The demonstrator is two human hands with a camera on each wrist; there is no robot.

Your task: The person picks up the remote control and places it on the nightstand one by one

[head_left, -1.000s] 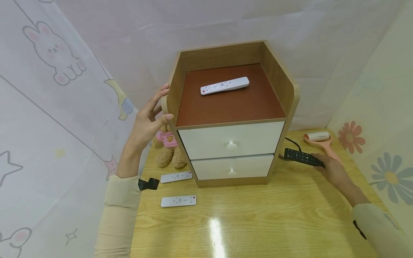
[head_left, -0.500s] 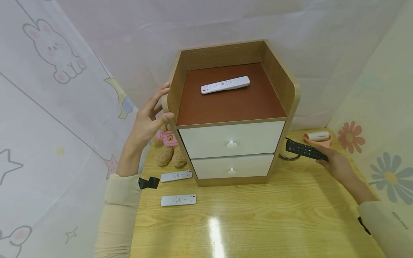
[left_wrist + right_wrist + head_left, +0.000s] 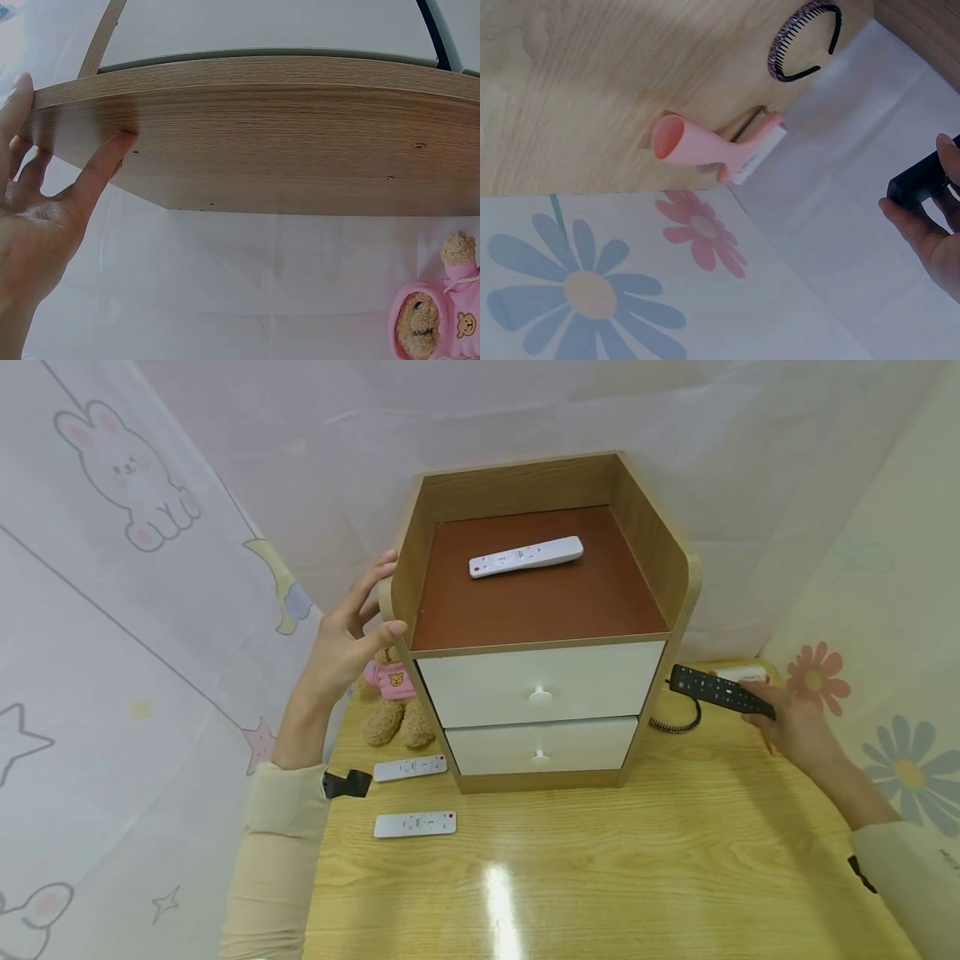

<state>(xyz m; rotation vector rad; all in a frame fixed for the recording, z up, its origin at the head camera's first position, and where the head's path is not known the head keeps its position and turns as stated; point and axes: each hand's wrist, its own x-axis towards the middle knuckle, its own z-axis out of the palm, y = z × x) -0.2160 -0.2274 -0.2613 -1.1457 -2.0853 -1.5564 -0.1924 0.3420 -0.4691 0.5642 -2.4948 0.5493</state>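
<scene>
My left hand point(image 3: 341, 652) touches the left side panel of a small wooden cabinet point(image 3: 450, 787), thumb and fingers spread along its edge; the left wrist view shows fingers against the wood grain. My right hand point(image 3: 806, 735) holds a black remote control point(image 3: 712, 687) by one end, off the table to the right of the cabinet. In the right wrist view that remote point(image 3: 919, 182) sits between thumb and fingers, mostly out of frame. On the cabinet's brown top lies a white remote point(image 3: 525, 557). The two drawers point(image 3: 480, 689) have white fronts and round knobs.
Two white remotes point(image 3: 415, 824) lie on the table left of the cabinet, near a teddy bear point(image 3: 393, 681) in pink. Right of it are a toothed headband point(image 3: 774, 49) and a pink-handled lint roller point(image 3: 705, 142). Patterned cloth walls surround the table.
My right hand has lifted the black remote and moved slightly right, now covering part of the lint roller and uncovering the headband. My left hand stays at the cabinet side.
</scene>
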